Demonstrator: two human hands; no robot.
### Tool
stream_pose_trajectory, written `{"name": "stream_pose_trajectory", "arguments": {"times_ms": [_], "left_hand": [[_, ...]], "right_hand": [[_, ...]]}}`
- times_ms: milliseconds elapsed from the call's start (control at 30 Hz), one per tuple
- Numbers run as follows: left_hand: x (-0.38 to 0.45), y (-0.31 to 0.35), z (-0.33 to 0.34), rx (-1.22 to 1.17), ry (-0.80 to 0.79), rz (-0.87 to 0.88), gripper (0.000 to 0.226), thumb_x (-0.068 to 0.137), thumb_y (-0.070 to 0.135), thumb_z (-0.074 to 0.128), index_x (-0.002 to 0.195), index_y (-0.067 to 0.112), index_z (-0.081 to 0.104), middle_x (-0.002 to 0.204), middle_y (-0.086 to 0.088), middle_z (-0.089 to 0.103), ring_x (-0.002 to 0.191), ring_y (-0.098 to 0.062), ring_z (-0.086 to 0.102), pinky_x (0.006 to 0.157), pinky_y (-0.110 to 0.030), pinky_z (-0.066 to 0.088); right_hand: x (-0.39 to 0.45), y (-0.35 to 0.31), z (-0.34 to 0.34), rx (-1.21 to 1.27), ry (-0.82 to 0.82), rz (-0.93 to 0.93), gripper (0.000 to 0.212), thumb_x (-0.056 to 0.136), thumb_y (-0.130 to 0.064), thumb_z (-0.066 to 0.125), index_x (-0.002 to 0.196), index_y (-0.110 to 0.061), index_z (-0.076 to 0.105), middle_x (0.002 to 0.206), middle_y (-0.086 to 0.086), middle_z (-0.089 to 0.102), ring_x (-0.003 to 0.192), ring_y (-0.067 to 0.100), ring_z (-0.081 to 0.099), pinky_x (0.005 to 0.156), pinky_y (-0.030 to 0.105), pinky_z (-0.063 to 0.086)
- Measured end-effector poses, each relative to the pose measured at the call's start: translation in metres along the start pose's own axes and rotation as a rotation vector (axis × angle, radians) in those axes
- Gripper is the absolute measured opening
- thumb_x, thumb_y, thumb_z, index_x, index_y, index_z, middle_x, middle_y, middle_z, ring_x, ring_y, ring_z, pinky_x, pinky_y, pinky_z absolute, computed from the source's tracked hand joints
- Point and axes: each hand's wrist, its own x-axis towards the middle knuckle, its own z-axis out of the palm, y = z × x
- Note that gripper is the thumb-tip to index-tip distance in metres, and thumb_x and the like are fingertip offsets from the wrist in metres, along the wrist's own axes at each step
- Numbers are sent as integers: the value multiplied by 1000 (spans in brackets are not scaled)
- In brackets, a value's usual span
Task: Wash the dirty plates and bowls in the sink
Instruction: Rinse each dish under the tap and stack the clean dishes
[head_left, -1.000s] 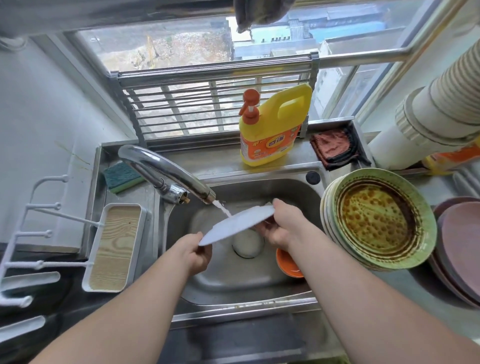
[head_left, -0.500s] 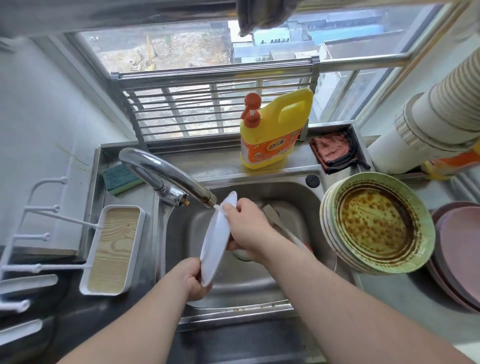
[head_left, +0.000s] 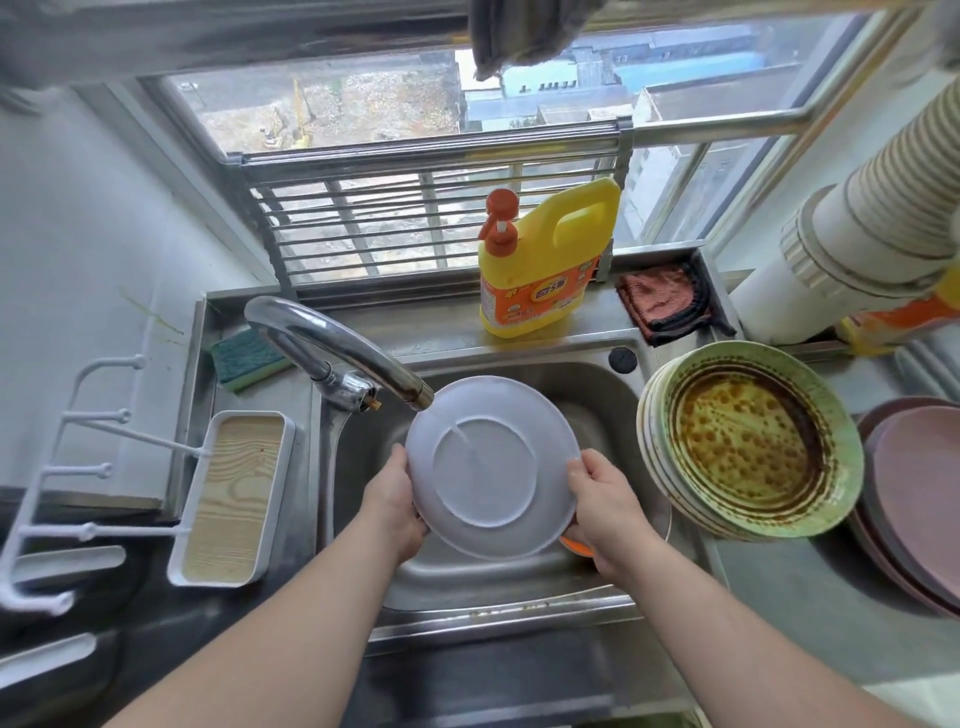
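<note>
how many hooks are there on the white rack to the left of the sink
5 can be seen on the white rack, each a peg with a round tip, stepping down from upper right to lower left. More may lie past the left edge.

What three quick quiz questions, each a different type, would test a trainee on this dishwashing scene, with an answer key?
1. True or false: both hands hold the white plate under the faucet.
2. The stack of dirty green plates sits: A) left of the sink, B) right of it, C) inside it.
3. Fill in: the detergent bottle is ___ with an orange pump.

Key: 1 true; 2 B; 3 yellow.
</note>
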Motion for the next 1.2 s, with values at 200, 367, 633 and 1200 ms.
{"name": "stream_pose_trajectory", "arguments": {"times_ms": [200,367,633,1200], "left_hand": [[-9,12,23,182,19,291,38,107,50,52,111,18,71,102,-3,78,93,-22,73,89,-40,59],[-22,24,34,266,0,479,27,108,28,53,86,17,62,81,0,63,77,-17,55,70,-30,47],[-27,34,-6,265,115,440,38,110,47,40,121,21,66,109,0,72,100,-20,66,87,-35,50],[-52,-28,5,-30,-36,-51,29,112,46,43,103,22,58,104,-4,74,106,-32,71,104,-55,54]], "right_hand": [[19,7,-2,441,136,300,29,112,-43,41,126,-27,60,125,3,67,115,31,66,92,53,59],[32,-1,12,601,152,438,56,106,-63,42,141,-21,54,127,11,66,112,36,66,86,53,60],[36,-5,58,511,54,489,62,101,-70,45,133,-19,61,114,8,75,101,31,71,70,45,59],[-13,-55,22,90,189,156,25,98,-7,54,121,-9,61,109,16,66,99,37,64,86,45,56]]}}
